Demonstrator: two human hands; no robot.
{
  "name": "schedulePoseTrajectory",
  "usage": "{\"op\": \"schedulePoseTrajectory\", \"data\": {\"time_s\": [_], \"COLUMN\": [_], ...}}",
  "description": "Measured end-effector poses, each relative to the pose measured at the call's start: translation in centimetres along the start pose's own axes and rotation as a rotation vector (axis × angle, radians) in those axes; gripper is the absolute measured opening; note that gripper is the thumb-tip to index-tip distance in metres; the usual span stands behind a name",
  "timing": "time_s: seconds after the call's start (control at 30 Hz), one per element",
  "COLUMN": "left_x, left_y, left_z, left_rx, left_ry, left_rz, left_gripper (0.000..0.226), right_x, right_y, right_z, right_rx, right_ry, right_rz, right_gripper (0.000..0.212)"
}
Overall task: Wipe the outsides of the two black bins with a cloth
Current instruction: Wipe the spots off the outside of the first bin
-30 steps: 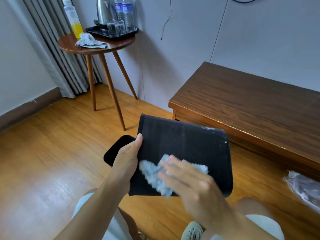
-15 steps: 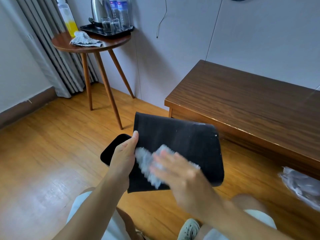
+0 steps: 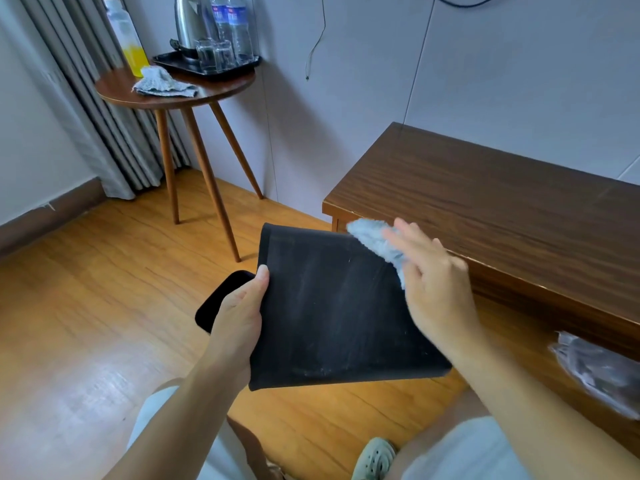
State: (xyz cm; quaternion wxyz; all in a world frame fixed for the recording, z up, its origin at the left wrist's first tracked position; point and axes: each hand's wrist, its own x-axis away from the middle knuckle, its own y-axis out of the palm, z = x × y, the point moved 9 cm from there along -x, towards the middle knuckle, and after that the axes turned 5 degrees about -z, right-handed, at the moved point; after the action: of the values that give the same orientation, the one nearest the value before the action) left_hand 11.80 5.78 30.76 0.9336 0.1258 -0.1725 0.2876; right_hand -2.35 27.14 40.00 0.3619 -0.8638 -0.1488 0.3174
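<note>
I hold a black bin [image 3: 329, 313] on its side above the wooden floor, one broad face turned up, with faint streaks on it. My left hand [image 3: 239, 317] grips its left edge, thumb on the top face. My right hand [image 3: 436, 285] lies flat with straight fingers at the bin's far right corner, pressing a pale blue fluffy cloth [image 3: 374, 240] whose end sticks up past the edge. A second black bin [image 3: 218, 303] peeks out behind my left hand, mostly hidden.
A low wooden bench [image 3: 502, 202] stands right behind the bin. A round side table [image 3: 117, 95] at the back left carries a tray, kettle, bottles, glasses and another cloth [image 3: 161, 84]. A crumpled plastic bag [image 3: 595, 368] lies at the right. My knees and a shoe are below.
My right hand swept the cloth from the bin's near left part, beside my left hand, across the top face to its far right corner. My left hand kept its grip.
</note>
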Motion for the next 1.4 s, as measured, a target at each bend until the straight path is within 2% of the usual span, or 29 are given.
{"op": "schedulePoseTrajectory", "data": {"time_s": [0.03,0.13,0.2,0.27,0.33,0.37,0.43,0.47,0.57,0.63,0.7,0.83,0.97,1.1,1.23,1.33,1.4], "left_x": [0.1,-0.2,-0.2,-0.6,-0.5,-0.3,-0.1,-0.2,0.1,0.2,0.4,0.0,-0.6,-0.5,-0.1,0.0,0.0], "left_y": [0.2,0.2,-0.2,-0.9,-1.0,-1.0,-0.9,-0.9,-0.5,-0.4,-0.3,-0.7,-2.3,-3.4,-3.1,-2.8,-2.3], "left_z": [0.1,0.3,0.6,0.7,1.4,1.7,2.1,2.1,2.0,1.8,2.0,1.8,1.8,1.9,2.5,2.6,2.6], "left_rx": [-0.009,-0.026,-0.007,-0.014,-0.054,-0.076,-0.102,-0.125,-0.174,-0.16,-0.126,-0.107,-0.083,-0.018,0.003,0.04,0.058], "left_ry": [0.007,0.027,0.064,0.133,0.244,0.293,0.37,0.397,0.441,0.432,0.426,0.4,0.374,0.351,0.376,0.389,0.391], "left_rz": [0.001,-0.001,0.007,0.013,-0.014,-0.027,-0.047,-0.048,-0.047,-0.031,-0.03,-0.018,0.046,0.072,0.066,0.073,0.063], "left_gripper": [0.052,0.052,0.056,0.055,0.031,0.03,0.054,0.059,0.052,0.047,0.046,0.048,0.047,0.046,0.046,0.045,0.046], "right_x": [0.5,5.9,9.7,11.9,11.7,11.0,8.7,7.4,3.8,2.4,3.0,8.2,13.6,11.7,6.0,4.7,6.0], "right_y": [1.3,5.5,7.6,8.5,7.2,5.9,2.9,1.5,-0.4,0.4,2.4,6.7,7.8,4.2,-0.3,0.7,3.1], "right_z": [-0.7,-4.7,-6.6,-7.6,-7.3,-6.8,-5.2,-4.4,-1.2,0.5,0.3,-5.0,-9.5,-7.1,-1.8,-0.1,-2.1], "right_rx": [0.026,0.035,0.002,-0.087,-0.242,-0.303,-0.309,-0.28,-0.167,-0.092,-0.002,0.049,-0.138,-0.297,-0.133,-0.044,0.023], "right_ry": [0.008,-0.219,-0.358,-0.423,-0.344,-0.286,-0.176,-0.137,-0.032,0.057,0.051,-0.146,-0.29,-0.168,-0.023,0.071,0.004], "right_rz": [-0.031,-0.177,-0.262,-0.308,-0.262,-0.206,-0.049,0.025,0.143,0.136,0.091,-0.079,-0.204,-0.061,0.163,0.165,0.103], "right_gripper": [0.039,0.052,0.043,0.041,0.045,0.044,0.035,0.037,0.043,0.041,0.038,0.038,0.043,0.035,0.037,0.038,0.039]}}
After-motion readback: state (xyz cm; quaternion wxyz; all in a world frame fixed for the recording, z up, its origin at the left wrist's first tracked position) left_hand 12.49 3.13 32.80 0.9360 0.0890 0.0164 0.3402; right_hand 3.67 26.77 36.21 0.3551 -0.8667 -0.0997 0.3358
